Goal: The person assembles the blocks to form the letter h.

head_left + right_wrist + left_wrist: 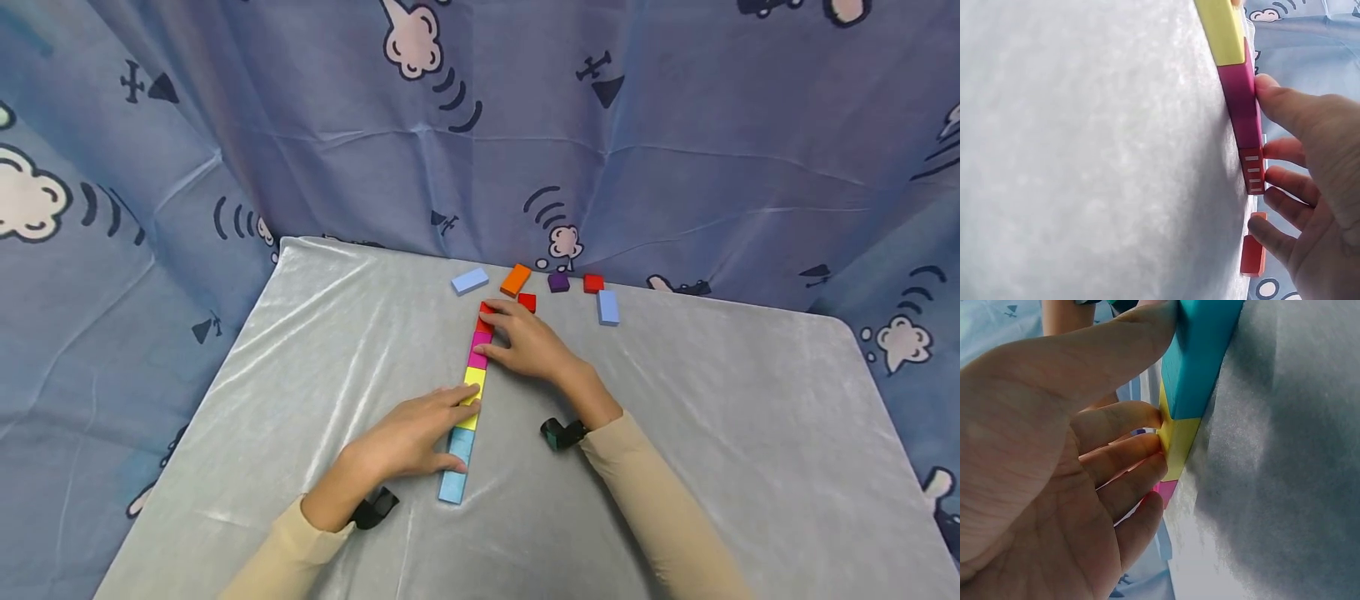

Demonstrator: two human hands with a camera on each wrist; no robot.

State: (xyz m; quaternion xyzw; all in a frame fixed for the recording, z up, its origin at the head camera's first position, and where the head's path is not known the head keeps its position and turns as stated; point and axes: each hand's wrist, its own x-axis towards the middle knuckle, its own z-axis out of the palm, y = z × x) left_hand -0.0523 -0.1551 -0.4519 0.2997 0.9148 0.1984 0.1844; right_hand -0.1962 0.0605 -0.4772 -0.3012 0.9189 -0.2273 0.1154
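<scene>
A straight row of coloured blocks runs away from me on the cloth: light blue (452, 488) nearest, then yellow (473, 377), magenta (1241, 103) and red (1252, 172) at the far end. My left hand (405, 435) comes from the left, fingertips on the yellow part and thumb on the light blue part. Its fingers are spread and nearly straight. From the right, my right hand (534, 346) rests its thumb on the magenta block and fingertips on the red one. White marks show on the red block's side. Neither hand wraps round a block.
Past the row's far end lie loose blocks: pale blue (470, 282), orange (515, 280), purple (558, 282), small red (527, 302), another red (593, 283) and another pale blue (608, 308). A patterned blue curtain (337, 183) hangs behind the grey cloth-covered table (720, 433).
</scene>
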